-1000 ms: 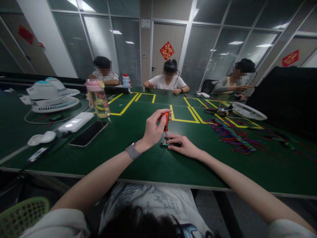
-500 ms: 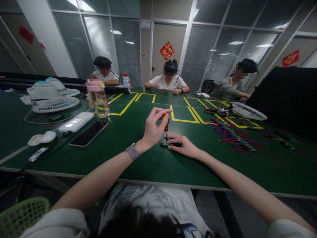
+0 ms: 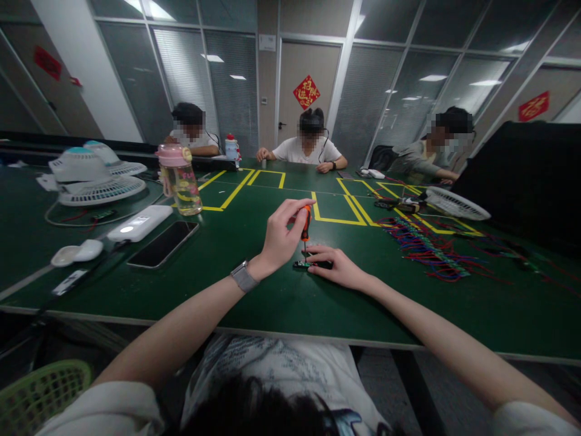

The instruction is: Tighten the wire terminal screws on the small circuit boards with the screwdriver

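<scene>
My left hand (image 3: 284,233) is closed around the orange and black handle of a screwdriver (image 3: 305,229), which stands upright with its shaft pointing down. The tip meets a small black piece with a green circuit board (image 3: 303,264) lying on the table. My right hand (image 3: 338,268) rests on the tabletop with thumb and fingers gripping the right part of that piece, which they partly hide. The exact spot under the screwdriver tip is too small to make out.
Left of my hands lie a phone (image 3: 163,244), a white device (image 3: 140,224) and a pink-lidded bottle (image 3: 180,181). Wired circuit boards (image 3: 429,248) spread out on the right, near a white fan (image 3: 456,203). Yellow tape (image 3: 340,220) marks the green table (image 3: 254,303). Several people sit opposite.
My fingers have shifted very slightly on the screwdriver handle; tool and board stay in place. Across the table, a person's hand has moved outward and now holds a small object.
</scene>
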The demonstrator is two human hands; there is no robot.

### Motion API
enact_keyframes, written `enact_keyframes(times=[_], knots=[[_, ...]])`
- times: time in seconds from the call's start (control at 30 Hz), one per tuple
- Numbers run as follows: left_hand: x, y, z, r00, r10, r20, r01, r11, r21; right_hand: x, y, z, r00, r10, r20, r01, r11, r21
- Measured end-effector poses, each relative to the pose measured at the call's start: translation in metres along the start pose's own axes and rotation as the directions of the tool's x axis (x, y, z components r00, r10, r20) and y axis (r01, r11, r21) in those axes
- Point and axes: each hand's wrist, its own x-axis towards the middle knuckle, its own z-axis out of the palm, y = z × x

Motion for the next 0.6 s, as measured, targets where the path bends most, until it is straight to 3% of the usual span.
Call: enact_keyframes(times=[0.6], knots=[[-0.0001, -0.0021, 0.0012, 1.000, 0.003, 0.003, -0.004, 1.000, 0.015, 0.0003, -0.0010, -0.0001, 1.000, 0.008, -0.009, -0.008, 1.000, 0.014]])
